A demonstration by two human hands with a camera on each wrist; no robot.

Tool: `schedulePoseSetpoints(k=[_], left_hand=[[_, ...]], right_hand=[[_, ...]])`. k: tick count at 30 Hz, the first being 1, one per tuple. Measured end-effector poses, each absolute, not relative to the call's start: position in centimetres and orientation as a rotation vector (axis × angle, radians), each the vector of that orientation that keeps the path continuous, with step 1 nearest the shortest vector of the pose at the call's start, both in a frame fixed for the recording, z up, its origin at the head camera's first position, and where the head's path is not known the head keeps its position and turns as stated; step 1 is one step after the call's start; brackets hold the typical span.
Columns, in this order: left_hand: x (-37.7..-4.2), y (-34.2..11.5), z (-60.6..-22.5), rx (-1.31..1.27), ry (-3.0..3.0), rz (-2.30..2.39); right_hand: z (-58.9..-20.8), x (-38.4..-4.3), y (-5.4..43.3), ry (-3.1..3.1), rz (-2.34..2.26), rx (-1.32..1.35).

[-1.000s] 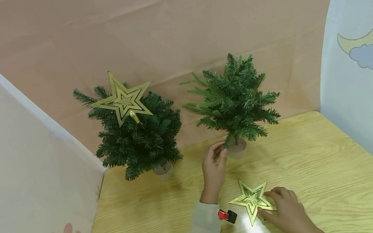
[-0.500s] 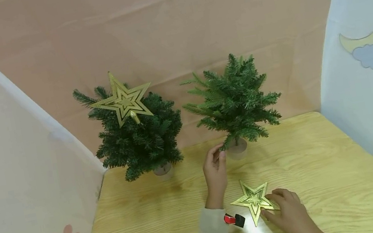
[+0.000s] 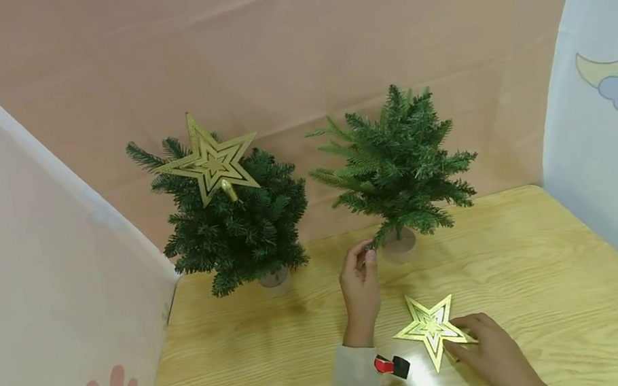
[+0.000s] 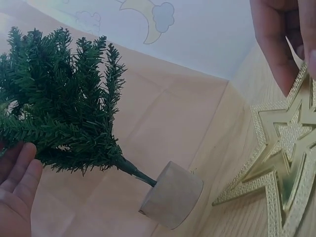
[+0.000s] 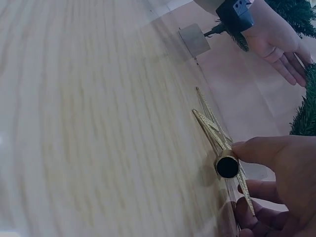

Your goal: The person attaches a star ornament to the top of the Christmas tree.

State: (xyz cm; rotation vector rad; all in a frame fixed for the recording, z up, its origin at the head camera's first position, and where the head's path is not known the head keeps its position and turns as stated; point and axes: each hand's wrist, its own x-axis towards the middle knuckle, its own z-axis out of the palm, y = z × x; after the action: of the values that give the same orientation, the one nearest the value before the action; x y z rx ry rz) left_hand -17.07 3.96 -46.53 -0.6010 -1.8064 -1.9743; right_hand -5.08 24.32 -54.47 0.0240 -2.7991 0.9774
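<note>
A small artificial Christmas tree (image 3: 397,167) stands at the back right on a round pale base (image 3: 399,247). My left hand (image 3: 359,284) is at its lower left branch (image 3: 381,232), which thumb and forefinger seem to pinch; in the left wrist view their tips are out of sight. Between thumb and fingers, my right hand (image 3: 494,350) holds a gold star tree topper (image 3: 432,326) by one point, in front of that tree. The topper's hollow round socket (image 5: 227,165) shows in the right wrist view, close to the tabletop.
A second, darker tree (image 3: 240,226) stands at the back left, with another gold star (image 3: 213,163) leaning at its top. Behind both hangs a peach cloth (image 3: 281,32). Patterned white panels flank the wooden table (image 3: 241,370). A black and red wrist strap (image 3: 392,366) sits on my left sleeve.
My left hand has drawn back slightly with the branch tip. The star in my right hand has tilted and its socket now shows. The head view has turned a little left.
</note>
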Motion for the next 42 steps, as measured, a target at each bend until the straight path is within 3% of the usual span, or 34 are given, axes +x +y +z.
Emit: schedulePoseSetpoints(k=[23,42], left_hand=[[-16.8,3.9,-46.5,-0.558,-1.852,-1.987],[-17.4,4.2,-47.7,-0.501,-1.873,-2.021]], right_hand=[[-53.7,-5.1,24.1,-2.798,1.499,-0.241],[-53.5,-4.7,24.7,-2.767,1.575,-0.233]])
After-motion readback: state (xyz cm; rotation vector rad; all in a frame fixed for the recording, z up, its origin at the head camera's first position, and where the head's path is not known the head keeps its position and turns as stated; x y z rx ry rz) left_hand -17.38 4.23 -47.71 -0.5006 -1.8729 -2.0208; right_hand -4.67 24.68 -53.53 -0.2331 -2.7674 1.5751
